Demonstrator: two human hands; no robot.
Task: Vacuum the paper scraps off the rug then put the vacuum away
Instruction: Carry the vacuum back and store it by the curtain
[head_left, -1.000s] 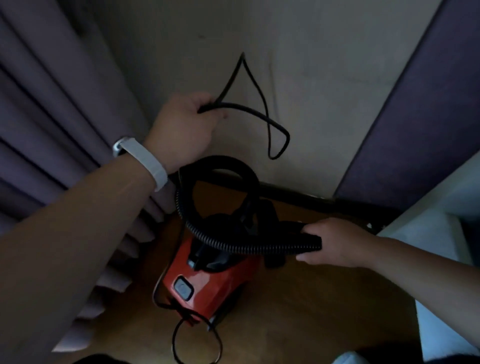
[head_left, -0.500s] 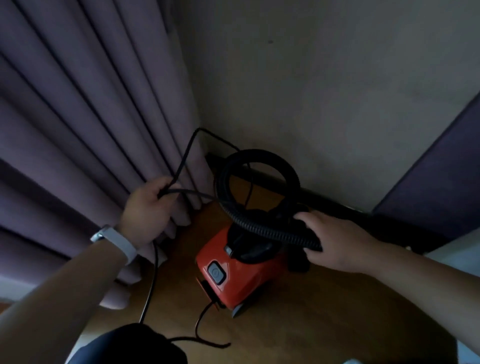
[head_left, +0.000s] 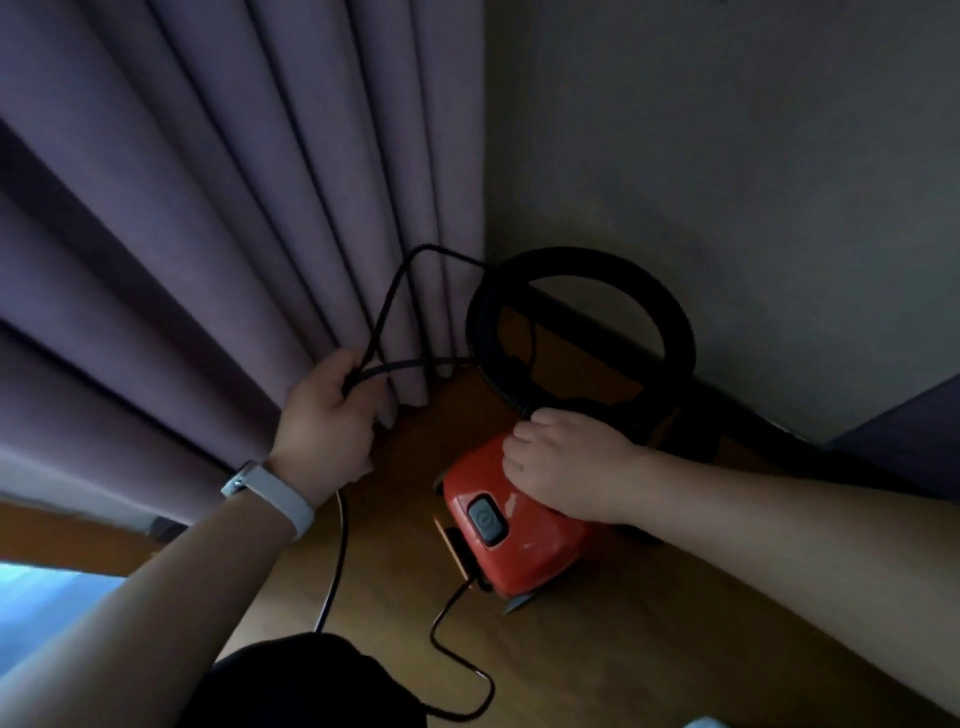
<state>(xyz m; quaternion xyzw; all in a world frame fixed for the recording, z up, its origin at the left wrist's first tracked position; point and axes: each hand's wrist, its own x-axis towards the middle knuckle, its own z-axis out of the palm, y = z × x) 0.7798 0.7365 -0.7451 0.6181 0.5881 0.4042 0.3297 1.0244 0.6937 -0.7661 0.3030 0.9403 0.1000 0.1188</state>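
**Cord in my left hand, right hand on the red vacuum**

My left hand grips a thin black cord, fingers closed round it. Above that hand the cord stands up in a stiff, angular loop against the curtain. Below it, a strand drops down past the pale wristband on my wrist.

My right hand lies on top of the vacuum, fingers curled where the hose comes down. I cannot tell whether they clasp anything.

The vacuum sits on the floor directly under my right hand, just right of my left, in the corner where the curtain meets the wall. Its body is glossy red plastic, boxy with rounded edges. A dark rounded button sits on the near end.

The hose is black and ribbed, arching in a wide hoop beyond my right hand.

The curtain is matte purple cloth in deep vertical folds. The floor is smooth brown wood and the wall is plain and pale.
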